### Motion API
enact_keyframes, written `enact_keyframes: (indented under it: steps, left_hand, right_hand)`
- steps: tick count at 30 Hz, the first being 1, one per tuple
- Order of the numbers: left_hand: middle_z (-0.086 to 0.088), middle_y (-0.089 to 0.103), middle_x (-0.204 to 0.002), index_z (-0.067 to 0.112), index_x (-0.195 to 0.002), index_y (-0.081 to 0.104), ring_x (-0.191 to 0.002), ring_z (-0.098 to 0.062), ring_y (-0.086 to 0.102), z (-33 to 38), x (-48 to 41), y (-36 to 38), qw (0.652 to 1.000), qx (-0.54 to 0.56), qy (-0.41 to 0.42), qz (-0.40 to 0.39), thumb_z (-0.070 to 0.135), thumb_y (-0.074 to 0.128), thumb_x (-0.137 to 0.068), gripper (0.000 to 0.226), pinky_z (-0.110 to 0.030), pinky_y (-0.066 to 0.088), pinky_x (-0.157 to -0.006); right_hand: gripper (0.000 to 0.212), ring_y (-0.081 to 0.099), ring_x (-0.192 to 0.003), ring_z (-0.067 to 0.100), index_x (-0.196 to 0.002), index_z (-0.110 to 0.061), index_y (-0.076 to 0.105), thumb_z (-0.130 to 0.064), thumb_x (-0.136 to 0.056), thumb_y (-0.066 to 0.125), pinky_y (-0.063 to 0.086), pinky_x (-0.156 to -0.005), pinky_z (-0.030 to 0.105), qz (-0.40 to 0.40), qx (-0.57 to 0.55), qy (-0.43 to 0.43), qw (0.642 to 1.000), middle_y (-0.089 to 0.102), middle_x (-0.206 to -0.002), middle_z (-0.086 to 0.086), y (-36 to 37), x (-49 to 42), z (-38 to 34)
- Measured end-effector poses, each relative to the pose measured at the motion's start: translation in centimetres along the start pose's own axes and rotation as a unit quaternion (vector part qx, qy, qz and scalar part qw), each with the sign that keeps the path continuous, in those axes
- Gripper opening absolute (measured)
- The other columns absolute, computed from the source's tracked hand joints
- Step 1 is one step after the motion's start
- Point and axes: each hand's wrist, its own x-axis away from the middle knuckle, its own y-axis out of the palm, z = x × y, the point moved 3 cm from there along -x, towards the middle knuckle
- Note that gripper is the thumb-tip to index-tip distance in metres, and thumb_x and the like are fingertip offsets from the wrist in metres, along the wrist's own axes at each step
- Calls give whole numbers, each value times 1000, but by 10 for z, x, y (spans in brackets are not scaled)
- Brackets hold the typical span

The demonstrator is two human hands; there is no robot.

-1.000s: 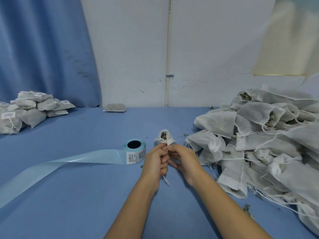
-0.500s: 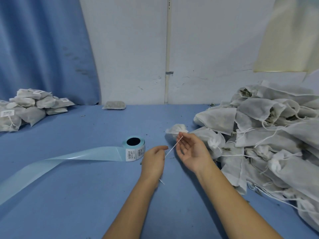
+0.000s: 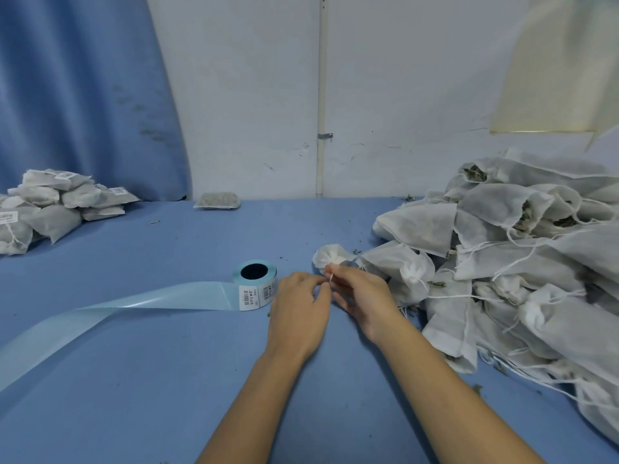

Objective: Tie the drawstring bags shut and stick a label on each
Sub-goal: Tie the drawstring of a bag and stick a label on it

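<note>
A small white drawstring bag [image 3: 330, 255] lies on the blue table just beyond my hands, its mouth gathered shut. My left hand [image 3: 298, 313] and my right hand [image 3: 360, 296] meet right below it, and both pinch the thin white drawstring [image 3: 330, 278] between fingertips. A roll of labels [image 3: 256, 283] with printed barcodes stands just left of my left hand, and its pale blue backing strip [image 3: 117, 313] trails off to the left.
A big pile of untied white bags [image 3: 522, 262] with loose strings fills the right side of the blue table [image 3: 167, 380]. A stack of labelled bags [image 3: 50, 205] lies at the far left. One flat bag [image 3: 217, 199] rests by the back wall.
The bag's mouth went from open to gathered shut as my hands drew the string apart. Both hands have now come back together at the bag's neck.
</note>
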Motion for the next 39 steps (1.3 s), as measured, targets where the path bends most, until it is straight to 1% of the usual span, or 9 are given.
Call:
enact_keyframes:
  steps: [4,8,12,15,18,23,29,34,39]
  left_hand:
    - [0,62,-102,11,-96,63,-98,-15,52,4,1,-8,994,34,-31,95,15,47,-91,17,-24,37,-83]
    - [-6,67,-87,7,-100,58,-58,-12,65,4,1,-2,926,317,-205,4,6,40,-93,19,-23,47,-49]
    - [-9,67,-79,2,-104,55,-63,-17,69,6,4,6,865,429,-258,-35,5,38,-94,20,-26,56,-53]
    - [-14,66,-76,4,-105,61,-67,-26,63,4,1,7,927,301,-223,-5,10,45,-92,21,-32,52,-63]
    - [-23,66,-102,12,-107,61,-101,-37,59,3,3,8,949,247,-196,7,9,48,-91,21,-40,48,-84]
    - [-4,64,-76,13,-114,59,-66,-14,60,-1,3,11,950,259,-174,-5,10,47,-93,25,-16,39,-57]
    - [1,59,-67,13,-109,59,-61,-6,53,-10,6,6,976,171,-131,31,20,53,-92,19,-9,37,-52]
    - [-5,60,-95,8,-96,65,-89,-20,54,-13,5,-1,995,-95,-14,12,21,42,-97,26,-30,42,-75]
    - [0,50,-100,14,-97,56,-93,-17,52,-5,3,-9,968,-246,23,40,30,32,-100,29,-28,37,-65]
  right_hand:
    - [11,61,-74,6,-73,-16,74,-14,-78,65,46,-66,17,13,66,-42,997,72,-81,-2,6,3,3]
    - [21,55,-55,2,-63,-16,74,-10,-79,61,43,-51,13,26,64,-72,995,68,-67,-3,10,6,5]
    - [22,63,-54,5,-67,-16,74,-11,-81,58,46,-44,15,3,51,-51,997,71,-65,-3,13,8,8]
    - [20,57,-57,12,-66,-14,73,-11,-80,58,46,-51,20,10,39,-46,998,66,-65,3,14,6,10]
    - [20,58,-69,14,-68,-11,71,-5,-80,57,48,-71,23,15,5,-23,1000,68,-73,6,13,1,12]
    - [12,64,-82,22,-81,-1,70,-4,-82,59,53,-78,25,-8,-9,11,1000,69,-82,12,11,-1,13]
    - [16,64,-83,17,-86,-9,63,-12,-93,49,50,-83,27,-61,-18,23,998,71,-77,4,9,0,8]
    - [16,50,-63,6,-75,-13,65,-15,-88,56,39,-63,16,10,198,-101,975,60,-64,-5,2,1,-1]
    - [21,50,-70,18,-72,-16,48,-22,-92,44,38,-64,33,61,458,-229,857,56,-70,0,1,6,-5]
